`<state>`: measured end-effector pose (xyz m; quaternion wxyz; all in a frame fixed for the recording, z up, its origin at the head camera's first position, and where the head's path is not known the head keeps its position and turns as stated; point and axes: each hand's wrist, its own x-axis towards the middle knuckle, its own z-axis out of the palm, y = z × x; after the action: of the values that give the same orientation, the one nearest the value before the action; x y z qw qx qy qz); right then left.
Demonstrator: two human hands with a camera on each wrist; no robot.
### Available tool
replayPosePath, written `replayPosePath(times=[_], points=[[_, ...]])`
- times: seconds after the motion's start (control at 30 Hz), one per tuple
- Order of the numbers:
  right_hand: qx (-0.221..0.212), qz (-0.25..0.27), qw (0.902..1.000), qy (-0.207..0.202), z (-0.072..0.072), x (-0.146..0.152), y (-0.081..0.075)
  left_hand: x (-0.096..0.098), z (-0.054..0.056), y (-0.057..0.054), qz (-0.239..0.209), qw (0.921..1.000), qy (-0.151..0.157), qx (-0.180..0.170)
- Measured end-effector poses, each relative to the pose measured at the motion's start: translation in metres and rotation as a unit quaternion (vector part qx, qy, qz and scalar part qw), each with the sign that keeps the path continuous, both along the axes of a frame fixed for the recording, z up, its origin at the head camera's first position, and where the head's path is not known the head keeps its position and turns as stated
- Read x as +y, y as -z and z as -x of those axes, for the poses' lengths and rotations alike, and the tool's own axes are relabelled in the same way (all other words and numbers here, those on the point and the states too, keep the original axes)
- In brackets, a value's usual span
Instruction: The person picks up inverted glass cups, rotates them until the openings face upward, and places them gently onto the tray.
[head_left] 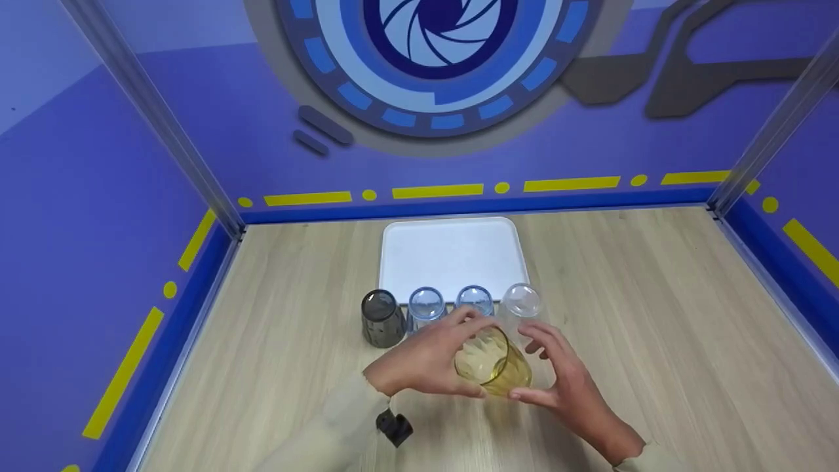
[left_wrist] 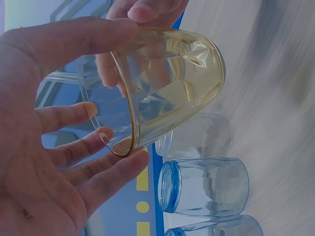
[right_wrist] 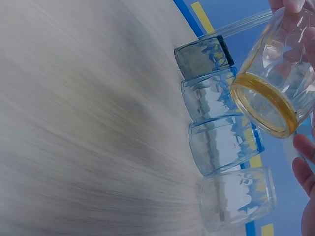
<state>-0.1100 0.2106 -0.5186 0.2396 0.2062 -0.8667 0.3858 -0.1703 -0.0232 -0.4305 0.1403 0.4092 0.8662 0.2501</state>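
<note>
My left hand (head_left: 429, 357) grips a yellow-tinted drinking glass (head_left: 514, 373) by its rim, thumb on one side and fingers on the other. The glass is held tilted above the table, its mouth toward the left palm and its thick base (right_wrist: 263, 105) toward the right. Close to the base is my right hand (head_left: 567, 377), its fingers spread and apart from the glass; whether its thumb touches is hard to tell. Beyond the hands stand upside-down glasses in a row: a dark grey one (head_left: 383, 321), two blue ones (left_wrist: 211, 187) and a clear one (right_wrist: 238, 199).
Behind the row lies a white rectangular tray (head_left: 452, 255) on the wood-grain table (head_left: 295, 282). Blue-purple printed panels (head_left: 216, 131) wall the table at the back and both sides. A small black device (head_left: 394, 427) sits at my left wrist.
</note>
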Motion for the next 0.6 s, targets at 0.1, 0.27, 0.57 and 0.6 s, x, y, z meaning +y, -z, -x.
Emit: replayPosePath(times=[0.1, 0.27, 0.57, 0.6], points=[[-0.001, -0.001, 1.0, 0.004, -0.001, 0.001, 0.0, 0.0, 0.0, -0.002, -0.001, 1.0, 0.002, 0.005], [-0.006, -0.002, 0.9999, 0.01, -0.001, 0.001, 0.001, 0.0, 0.0, -0.005, 0.002, 1.0, 0.0, 0.008], [-0.019, -0.003, 0.9997, 0.015, -0.001, 0.002, 0.001, 0.0, 0.0, -0.01, 0.013, 0.9998, -0.009, 0.009], [-0.02, -0.003, 0.9997, 0.016, -0.001, 0.002, 0.001, 0.0, 0.0, -0.011, 0.014, 0.9998, -0.01, 0.01]])
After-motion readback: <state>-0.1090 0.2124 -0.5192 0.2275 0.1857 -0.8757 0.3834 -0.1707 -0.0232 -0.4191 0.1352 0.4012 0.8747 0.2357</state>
